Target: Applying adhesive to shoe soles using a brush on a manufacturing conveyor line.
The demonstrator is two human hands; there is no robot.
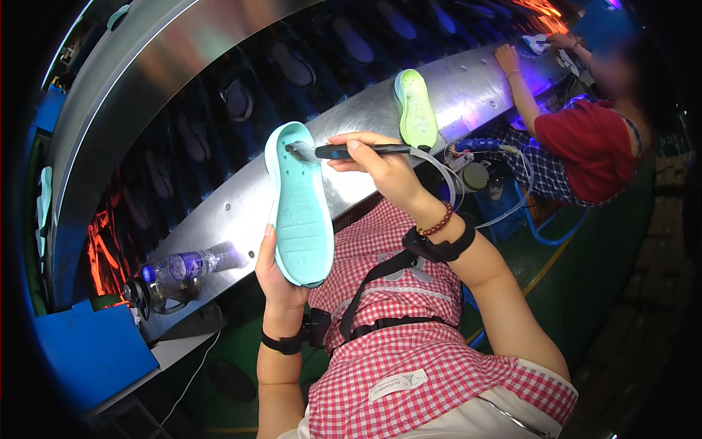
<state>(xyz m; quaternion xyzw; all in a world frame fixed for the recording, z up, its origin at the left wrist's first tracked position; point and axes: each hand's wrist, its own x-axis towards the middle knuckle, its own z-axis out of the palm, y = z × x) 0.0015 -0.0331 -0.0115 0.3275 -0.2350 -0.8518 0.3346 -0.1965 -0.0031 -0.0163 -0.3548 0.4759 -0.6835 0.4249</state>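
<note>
Turquoise shoe sole [301, 208], brush [344, 152] at its dimpled end

Held over the near edge of the steel ledge [245, 199], lower end gripped in the left hand [280, 282]; brush handle pinched in the right hand [389, 173], well apart. Apparently mid-brushing, judging by bristles [301, 152] at the dimples; cannot tell whether already coated toward the ribbed lower end. Resting farther right on the ledge: yellow-green shoe sole [418, 110], perhaps done, perhaps waiting. Smooth, rubbery-looking sole with raised rim; slim black handle trailing a pale hose [443, 170]; curved, shiny, screw-studded ledge; clear plastic bottle [186, 265] near its left end.
</note>
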